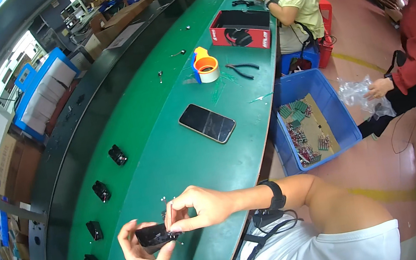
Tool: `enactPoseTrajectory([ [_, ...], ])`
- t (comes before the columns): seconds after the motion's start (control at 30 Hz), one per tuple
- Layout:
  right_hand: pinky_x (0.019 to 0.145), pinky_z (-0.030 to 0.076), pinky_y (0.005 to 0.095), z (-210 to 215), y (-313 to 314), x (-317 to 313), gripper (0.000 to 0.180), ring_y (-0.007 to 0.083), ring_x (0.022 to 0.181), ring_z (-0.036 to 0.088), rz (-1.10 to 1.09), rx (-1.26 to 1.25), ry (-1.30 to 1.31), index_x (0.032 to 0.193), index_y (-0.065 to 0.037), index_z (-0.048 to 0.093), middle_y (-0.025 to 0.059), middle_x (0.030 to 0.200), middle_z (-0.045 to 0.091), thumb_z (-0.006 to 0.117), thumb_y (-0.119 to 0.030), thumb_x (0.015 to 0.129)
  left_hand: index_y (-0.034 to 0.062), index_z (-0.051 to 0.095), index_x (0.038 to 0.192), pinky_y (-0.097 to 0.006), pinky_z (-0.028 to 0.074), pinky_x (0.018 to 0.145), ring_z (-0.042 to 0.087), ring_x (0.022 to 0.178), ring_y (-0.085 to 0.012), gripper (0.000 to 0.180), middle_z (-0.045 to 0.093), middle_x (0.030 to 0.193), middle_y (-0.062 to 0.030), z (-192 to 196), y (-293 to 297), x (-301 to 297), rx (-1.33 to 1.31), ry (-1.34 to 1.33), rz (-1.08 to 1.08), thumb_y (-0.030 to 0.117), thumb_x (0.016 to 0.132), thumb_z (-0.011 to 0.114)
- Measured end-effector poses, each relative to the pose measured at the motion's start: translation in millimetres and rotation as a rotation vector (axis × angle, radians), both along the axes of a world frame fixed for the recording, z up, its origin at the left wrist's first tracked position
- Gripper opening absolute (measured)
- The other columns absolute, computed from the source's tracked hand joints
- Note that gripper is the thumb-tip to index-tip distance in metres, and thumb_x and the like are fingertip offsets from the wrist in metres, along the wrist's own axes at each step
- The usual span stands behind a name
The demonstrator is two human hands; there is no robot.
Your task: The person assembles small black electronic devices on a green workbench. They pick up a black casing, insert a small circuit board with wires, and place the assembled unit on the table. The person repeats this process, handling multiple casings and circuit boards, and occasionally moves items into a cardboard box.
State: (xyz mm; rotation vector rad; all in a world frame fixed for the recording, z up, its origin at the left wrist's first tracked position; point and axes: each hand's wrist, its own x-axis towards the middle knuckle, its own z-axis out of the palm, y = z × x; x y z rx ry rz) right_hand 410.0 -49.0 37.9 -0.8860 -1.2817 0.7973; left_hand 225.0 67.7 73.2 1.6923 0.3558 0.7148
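My left hand (144, 255) holds a small black rectangular part (154, 234) low over the green workbench (178, 152). My right hand (199, 206) pinches at the right end of that part with thumb and forefinger; whether it holds something tiny there is too small to tell. A black band sits on my right wrist. Two tiny pale specks lie on the bench just above my hands.
Several black parts (101, 191) ride on the dark strip to the left. A black phone (207, 123), a tape dispenser (205, 66), pliers (243, 70) and a red-and-black box (240, 28) lie farther up. A blue bin (311, 120) stands on the floor. Two other people sit at right.
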Motion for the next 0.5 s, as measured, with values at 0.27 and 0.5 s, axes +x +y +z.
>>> enactPoseTrajectory([
  [0.27,0.067,0.056,0.0271,40.9,33.3,-7.6,0.009,0.0164,0.082,0.067,-0.192,0.262,-0.313,0.091,-0.001,0.071,0.0085,0.097,0.068,0.073,-0.005,0.084,0.0025,0.035,0.145,-0.041,0.055,0.086,0.060,0.111,-0.0268,0.080,0.056,0.122,-0.0141,-23.4,2.3,-25.5,-0.605,-0.247,-0.025,0.032,0.082,0.075],
  [0.5,0.065,0.055,0.0306,54.6,55.7,-40.5,0.017,0.0216,0.079,0.065,-0.231,0.435,-0.725,0.085,-0.005,0.069,0.0070,0.103,0.067,0.078,-0.002,0.070,0.0031,0.028,0.151,-0.046,0.050,0.098,0.055,0.122,-0.0294,0.079,0.049,0.135,-0.0171,-45.4,7.8,-41.8,-0.767,-0.446,-0.231,0.027,0.087,0.068],
])
